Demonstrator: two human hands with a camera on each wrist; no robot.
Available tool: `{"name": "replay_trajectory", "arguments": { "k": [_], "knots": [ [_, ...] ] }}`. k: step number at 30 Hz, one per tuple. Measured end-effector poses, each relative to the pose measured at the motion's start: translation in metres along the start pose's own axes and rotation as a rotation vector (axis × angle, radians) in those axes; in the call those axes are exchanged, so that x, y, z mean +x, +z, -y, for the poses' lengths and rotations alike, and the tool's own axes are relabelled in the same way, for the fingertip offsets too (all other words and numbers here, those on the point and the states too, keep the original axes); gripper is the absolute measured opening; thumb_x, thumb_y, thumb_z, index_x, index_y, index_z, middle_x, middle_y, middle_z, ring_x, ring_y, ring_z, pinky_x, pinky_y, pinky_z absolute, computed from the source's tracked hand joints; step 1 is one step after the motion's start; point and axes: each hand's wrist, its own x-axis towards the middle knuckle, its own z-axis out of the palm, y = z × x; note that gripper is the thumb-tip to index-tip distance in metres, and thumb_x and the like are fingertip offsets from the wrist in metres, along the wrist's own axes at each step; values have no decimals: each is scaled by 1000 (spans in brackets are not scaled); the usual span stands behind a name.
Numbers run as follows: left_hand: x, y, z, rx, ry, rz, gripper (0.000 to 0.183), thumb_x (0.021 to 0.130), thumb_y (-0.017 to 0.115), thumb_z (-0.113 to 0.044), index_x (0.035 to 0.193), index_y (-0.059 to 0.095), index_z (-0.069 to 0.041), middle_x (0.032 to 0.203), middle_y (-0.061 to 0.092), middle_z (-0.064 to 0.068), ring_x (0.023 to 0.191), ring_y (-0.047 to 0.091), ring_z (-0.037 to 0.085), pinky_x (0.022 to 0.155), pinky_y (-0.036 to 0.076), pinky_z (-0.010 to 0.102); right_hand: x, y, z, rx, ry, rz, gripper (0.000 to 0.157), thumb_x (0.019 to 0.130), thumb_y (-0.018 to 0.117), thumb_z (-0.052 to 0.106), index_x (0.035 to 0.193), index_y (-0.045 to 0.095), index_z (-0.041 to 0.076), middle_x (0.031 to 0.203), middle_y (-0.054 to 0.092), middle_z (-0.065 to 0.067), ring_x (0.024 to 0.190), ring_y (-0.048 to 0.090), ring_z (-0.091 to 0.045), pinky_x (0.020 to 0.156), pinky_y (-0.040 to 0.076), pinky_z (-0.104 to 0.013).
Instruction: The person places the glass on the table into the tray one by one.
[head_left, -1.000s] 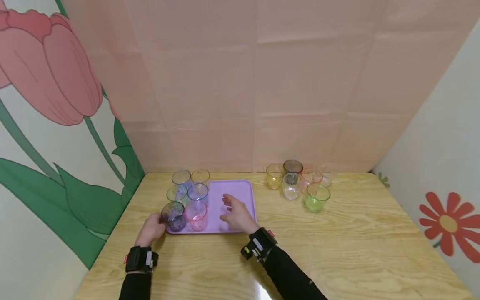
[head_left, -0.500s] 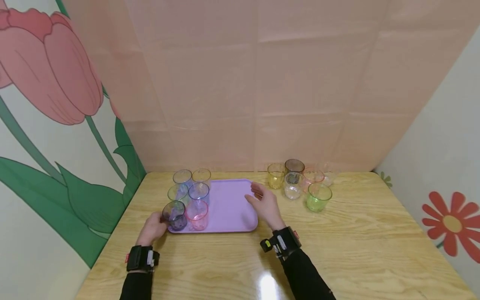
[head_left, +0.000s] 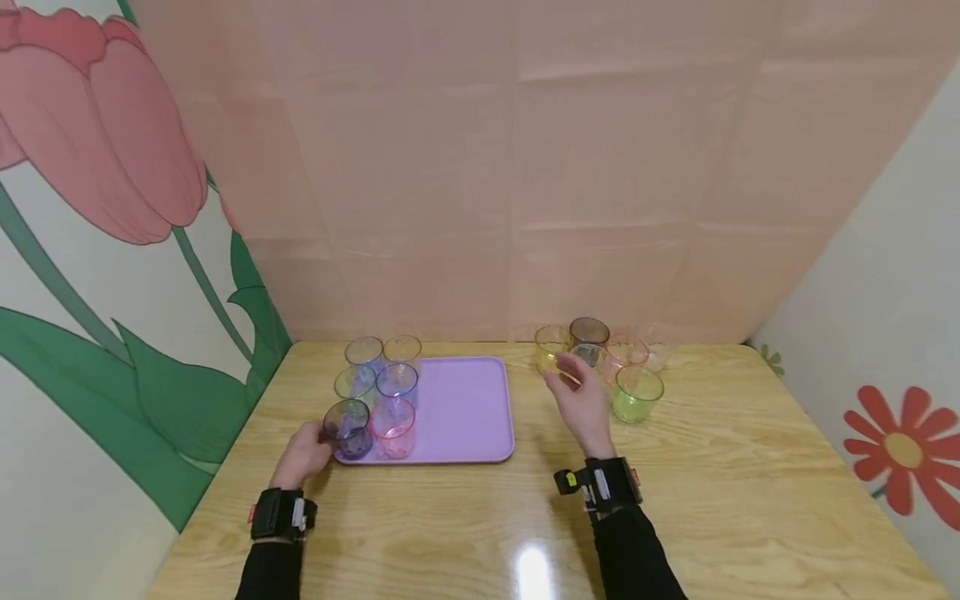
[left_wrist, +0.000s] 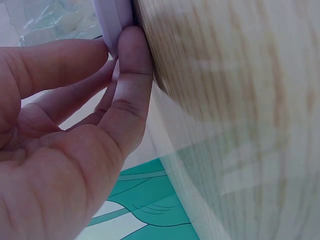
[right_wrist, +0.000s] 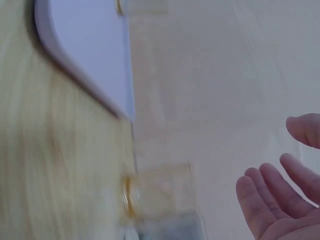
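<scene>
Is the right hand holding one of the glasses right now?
No, the right wrist view shows the right hand open with nothing in its grasp, and the yellow glass apart from it.

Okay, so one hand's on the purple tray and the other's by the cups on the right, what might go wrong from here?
The right hand is close to tightly grouped cups, so reaching in might knock the yellow cup or the green cup. The left hand pinches the purple tray by its rim; a tug could topple the dark cup beside it. The cups crowd the tray's left side, so lifting it could tip it.
</scene>
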Motion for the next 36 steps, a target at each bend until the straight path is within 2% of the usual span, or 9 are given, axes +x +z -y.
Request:
{"name": "replay_trajectory", "arguments": {
  "k": [3, 8, 10, 13, 18, 20, 25, 30, 36],
  "knots": [
    [1, 1, 0, 5, 9, -3, 30, 94, 53, 4, 119, 67, 13, 123, 69, 33, 116, 65, 45, 106, 48, 63, 3, -17, -3, -13, -16, -74, 46, 102, 67, 8, 145, 57, -5, 146, 57, -30, 140, 53, -44, 118, 43, -53],
    [1, 1, 1, 8, 25, -13, 29, 93, 54, 4, 117, 68, 13, 119, 71, 31, 110, 66, 41, 103, 50, 62, 9, -41, -12, -97, -99, -265, 42, 99, 69, 4, 138, 63, -7, 142, 62, -31, 135, 58, -47, 114, 46, -57],
    [0, 0, 2, 12, 31, -14, 29, 93, 54, 4, 116, 68, 13, 117, 71, 30, 106, 66, 39, 101, 50, 61, 12, -50, -17, -144, -127, -333, 42, 97, 72, 4, 137, 64, -8, 142, 62, -31, 136, 57, -48, 116, 44, -58],
    [-1, -1, 2, 13, 37, -18, 27, 93, 54, 4, 114, 68, 12, 114, 71, 28, 101, 64, 35, 98, 52, 58, 14, -61, -24, -222, -109, -385, 51, 94, 78, 9, 140, 62, -7, 146, 58, -32, 141, 51, -50, 118, 39, -61],
    [-1, -2, 2, 8, 41, -18, 27, 92, 54, 5, 114, 68, 12, 111, 71, 26, 96, 62, 32, 94, 52, 55, 14, -77, -33, -304, 36, -317, 78, 94, 81, 24, 157, 44, -4, 160, 39, -35, 150, 36, -54, 121, 31, -67],
    [-2, -2, 3, 5, 46, -17, 27, 91, 54, 5, 114, 68, 13, 112, 71, 27, 98, 63, 34, 96, 52, 57, 13, -82, -36, -326, 71, -286, 85, 93, 81, 26, 159, 38, -5, 163, 34, -36, 152, 32, -55, 122, 29, -68],
    [-1, -1, 5, 9, 49, -12, 29, 91, 54, 4, 115, 67, 14, 117, 71, 31, 106, 66, 38, 101, 51, 60, 10, -90, -42, -353, 110, -247, 89, 93, 81, 24, 161, 32, -6, 164, 28, -38, 152, 30, -57, 123, 27, -68],
    [0, -1, 5, 22, 54, -9, 30, 91, 54, 5, 116, 67, 14, 117, 71, 31, 106, 66, 38, 100, 51, 60, 11, -94, -47, -358, 167, -211, 98, 92, 82, 25, 164, 24, -5, 166, 26, -38, 154, 27, -56, 124, 25, -68],
    [0, -1, 3, 22, 47, -7, 29, 91, 54, 5, 115, 67, 14, 117, 71, 31, 108, 66, 40, 101, 51, 61, 14, -101, -55, -340, 245, -175, 106, 92, 82, 23, 167, 12, -5, 166, 27, -38, 153, 30, -55, 124, 29, -65]
  ]
}}
